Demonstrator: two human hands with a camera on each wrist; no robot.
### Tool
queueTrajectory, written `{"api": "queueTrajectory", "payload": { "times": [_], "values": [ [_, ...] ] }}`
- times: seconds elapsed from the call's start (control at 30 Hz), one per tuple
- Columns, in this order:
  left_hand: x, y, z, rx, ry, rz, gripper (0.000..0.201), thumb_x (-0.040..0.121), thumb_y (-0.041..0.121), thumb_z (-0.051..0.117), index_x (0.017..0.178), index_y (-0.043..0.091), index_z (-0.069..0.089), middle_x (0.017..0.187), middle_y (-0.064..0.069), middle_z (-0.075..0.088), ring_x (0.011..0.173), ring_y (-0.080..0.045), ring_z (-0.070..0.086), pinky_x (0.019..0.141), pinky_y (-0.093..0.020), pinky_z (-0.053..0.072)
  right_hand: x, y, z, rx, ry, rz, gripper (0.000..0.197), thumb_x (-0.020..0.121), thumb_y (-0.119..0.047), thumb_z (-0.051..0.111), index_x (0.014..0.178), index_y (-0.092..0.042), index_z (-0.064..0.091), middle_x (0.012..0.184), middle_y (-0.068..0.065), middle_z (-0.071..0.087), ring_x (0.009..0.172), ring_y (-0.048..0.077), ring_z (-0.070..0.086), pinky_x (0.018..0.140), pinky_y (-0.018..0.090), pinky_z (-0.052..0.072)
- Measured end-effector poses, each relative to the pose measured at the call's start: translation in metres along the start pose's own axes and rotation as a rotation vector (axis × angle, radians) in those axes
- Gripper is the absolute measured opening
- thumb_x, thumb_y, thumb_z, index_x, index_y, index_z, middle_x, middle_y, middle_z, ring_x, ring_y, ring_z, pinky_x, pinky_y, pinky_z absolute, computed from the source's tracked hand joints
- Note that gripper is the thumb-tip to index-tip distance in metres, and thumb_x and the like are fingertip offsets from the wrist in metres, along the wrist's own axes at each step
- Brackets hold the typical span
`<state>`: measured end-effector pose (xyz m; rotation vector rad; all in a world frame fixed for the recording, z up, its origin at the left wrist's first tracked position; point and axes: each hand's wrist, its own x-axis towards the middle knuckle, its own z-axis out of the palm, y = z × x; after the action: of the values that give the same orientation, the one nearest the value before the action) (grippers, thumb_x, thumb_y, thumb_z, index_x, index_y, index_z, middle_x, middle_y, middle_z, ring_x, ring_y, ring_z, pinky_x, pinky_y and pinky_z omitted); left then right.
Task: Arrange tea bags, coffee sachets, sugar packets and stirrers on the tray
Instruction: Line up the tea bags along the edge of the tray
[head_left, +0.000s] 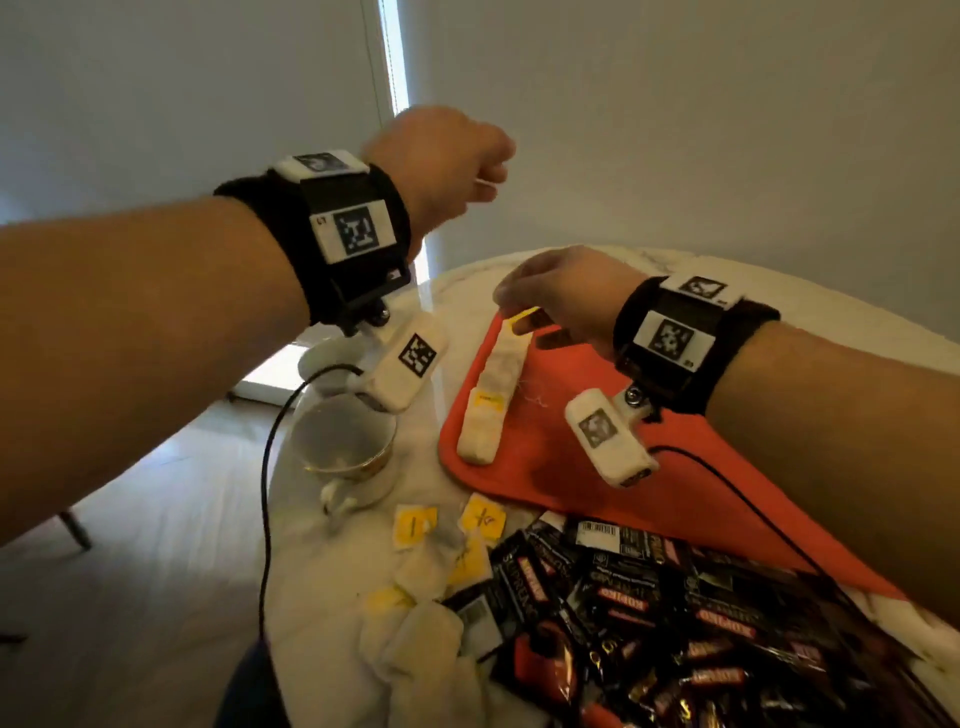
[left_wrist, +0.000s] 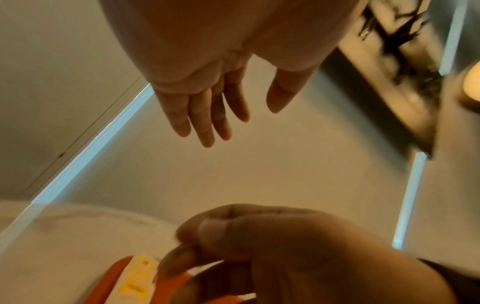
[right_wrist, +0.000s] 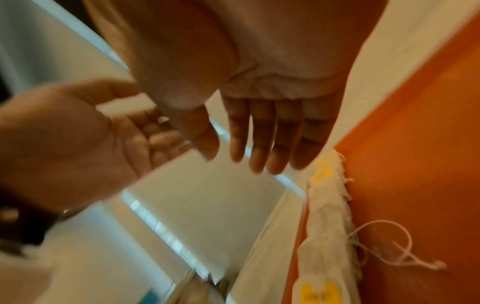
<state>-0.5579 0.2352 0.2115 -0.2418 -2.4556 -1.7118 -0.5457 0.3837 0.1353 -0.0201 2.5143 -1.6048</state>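
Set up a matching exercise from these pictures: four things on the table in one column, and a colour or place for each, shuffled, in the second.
Things:
1. tray
2. row of tea bags
3. cup
4. coffee sachets

Descriptions:
A. black and red packets heaped at the near edge of the table
B. orange, flat on the white table
C. lined up along the tray's left edge
D. beside the tray, to its left, on a saucer

Pairs: 1-B, 2-C, 3-D, 4-A
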Motion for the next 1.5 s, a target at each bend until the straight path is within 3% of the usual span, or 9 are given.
{"api": "queueTrajectory", "payload": {
  "times": [0.1, 0.23, 0.4, 0.57, 0.77, 1.0, 1.13, 1.37, 1.5],
  "values": [
    [-0.075, 0.017, -0.030, -0.046, 0.005, 0.189, 0.008, 0.100, 0.019, 0.061, 0.097, 0.014, 0.066, 0.095, -0.007, 0.077, 0.083, -0.023, 0.078, 0.078, -0.040, 0.065, -0.051, -0.015, 0.013, -0.315, -0.217, -0.105, 0.017, 0.087, -0.034, 0.078, 0.100, -0.024, 0.076, 0.094, -0.004, 0.077, 0.088, 0.013, 0.074, 0.077, 0.034, 0.061],
    [-0.191, -0.010, -0.052, 0.038, -0.219, 0.121, 0.010, 0.093, 0.020, 0.068, 0.085, 0.014, 0.070, 0.080, -0.010, 0.075, 0.068, -0.030, 0.076, 0.064, -0.047, 0.062, -0.097, -0.013, 0.036, -0.744, -0.455, -0.175, 0.026, 0.081, -0.053, 0.077, 0.097, -0.032, 0.075, 0.085, -0.010, 0.074, 0.080, 0.009, 0.070, 0.076, 0.035, 0.062],
    [-0.266, -0.073, -0.062, 0.707, -0.390, -0.161, 0.029, 0.077, 0.058, 0.080, 0.089, 0.037, 0.064, 0.081, 0.022, 0.068, 0.070, 0.001, 0.065, 0.061, -0.014, 0.047, -0.118, -0.005, 0.065, -1.047, -0.469, -0.266, 0.055, 0.076, -0.067, 0.074, 0.121, -0.037, 0.064, 0.113, -0.017, 0.067, 0.102, 0.010, 0.063, 0.094, 0.038, 0.054],
    [-0.271, -0.091, -0.050, 0.862, -0.378, -0.212, 0.056, 0.070, 0.079, 0.074, 0.099, 0.040, 0.046, 0.092, 0.014, 0.057, 0.076, -0.001, 0.056, 0.059, -0.018, 0.040, -0.122, -0.010, 0.084, -1.177, -0.520, -0.252, 0.077, 0.077, -0.063, 0.076, 0.145, -0.040, 0.048, 0.134, -0.013, 0.060, 0.120, 0.015, 0.057, 0.103, 0.039, 0.049],
    [-0.260, -0.102, -0.035, 0.808, -0.338, -0.179, 0.071, 0.068, 0.074, 0.078, 0.120, 0.037, 0.048, 0.109, 0.017, 0.059, 0.094, -0.004, 0.059, 0.082, -0.029, 0.056, -0.118, -0.014, 0.100, -1.339, -0.502, -0.361, 0.069, 0.079, -0.073, 0.063, 0.140, -0.045, 0.051, 0.119, -0.009, 0.063, 0.108, 0.018, 0.060, 0.093, 0.041, 0.053],
    [-0.257, -0.100, -0.034, 0.685, -0.395, -0.213, 0.043, 0.075, 0.049, 0.087, 0.097, 0.041, 0.051, 0.095, 0.016, 0.061, 0.085, 0.001, 0.059, 0.074, -0.022, 0.053, -0.117, -0.013, 0.105, -1.438, -0.605, -0.341, 0.075, 0.079, -0.061, 0.074, 0.145, -0.038, 0.047, 0.117, -0.007, 0.062, 0.104, 0.018, 0.058, 0.078, 0.030, 0.046],
    [-0.256, -0.102, -0.042, 0.662, -0.402, -0.247, 0.041, 0.075, 0.041, 0.087, 0.098, 0.040, 0.053, 0.097, 0.016, 0.061, 0.088, -0.003, 0.061, 0.075, -0.023, 0.054, -0.121, -0.009, 0.109, -1.443, -0.605, -0.374, 0.062, 0.081, -0.049, 0.078, 0.135, -0.036, 0.050, 0.098, -0.008, 0.054, 0.090, 0.017, 0.053, 0.058, 0.027, 0.036],
    [-0.252, -0.103, -0.047, 0.625, -0.365, -0.320, 0.038, 0.074, 0.025, 0.087, 0.091, 0.029, 0.053, 0.093, 0.006, 0.062, 0.082, -0.012, 0.061, 0.058, -0.020, 0.047, -0.116, -0.002, 0.110, -1.209, -0.569, -0.275, 0.036, 0.083, -0.034, 0.076, 0.117, -0.036, 0.062, 0.108, -0.006, 0.063, 0.096, 0.018, 0.062, 0.080, 0.034, 0.056],
    [-0.254, -0.108, -0.057, 0.397, -0.276, -0.432, 0.041, 0.072, 0.017, 0.091, 0.097, 0.030, 0.061, 0.098, -0.002, 0.066, 0.087, -0.020, 0.067, 0.062, -0.027, 0.055, -0.113, -0.004, 0.091, -0.986, -0.494, -0.199, 0.029, 0.080, -0.026, 0.078, 0.101, -0.038, 0.063, 0.088, -0.011, 0.068, 0.076, 0.010, 0.067, 0.055, 0.021, 0.048]
  ]
}}
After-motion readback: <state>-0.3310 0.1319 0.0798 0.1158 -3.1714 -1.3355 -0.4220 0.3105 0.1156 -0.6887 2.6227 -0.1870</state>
